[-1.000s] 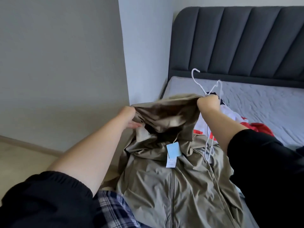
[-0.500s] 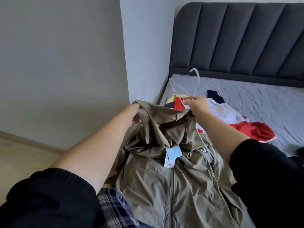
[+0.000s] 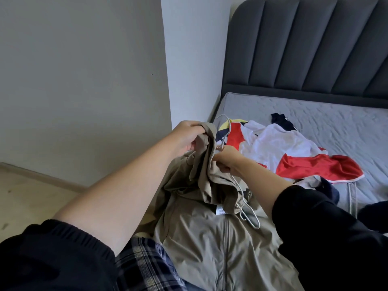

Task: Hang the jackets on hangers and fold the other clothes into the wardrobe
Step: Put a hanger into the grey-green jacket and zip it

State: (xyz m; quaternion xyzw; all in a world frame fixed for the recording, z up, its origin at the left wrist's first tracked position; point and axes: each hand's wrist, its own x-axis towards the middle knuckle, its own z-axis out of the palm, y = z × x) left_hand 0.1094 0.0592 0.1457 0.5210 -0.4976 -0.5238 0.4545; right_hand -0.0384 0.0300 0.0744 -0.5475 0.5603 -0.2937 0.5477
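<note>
Two grips live, left hand [image 3: 186, 135] bunching hood of beige jacket [image 3: 210, 238], right hand [image 3: 227, 159] pinching white hanger [image 3: 230, 128] at collar, over bed [image 3: 315, 114].

jacket [image 3: 220, 238] on bed [image 3: 315, 114], clothes pile [image 3: 283, 150] behind

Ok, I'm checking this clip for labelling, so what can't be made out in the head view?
Head view:
- the hanger: its middle is hidden by the jacket hood and the right hand.
- the label: print too small to read.
- the plaid cloth: cut off by the bottom edge and the left sleeve.
- the wardrobe: outside the frame.
</note>
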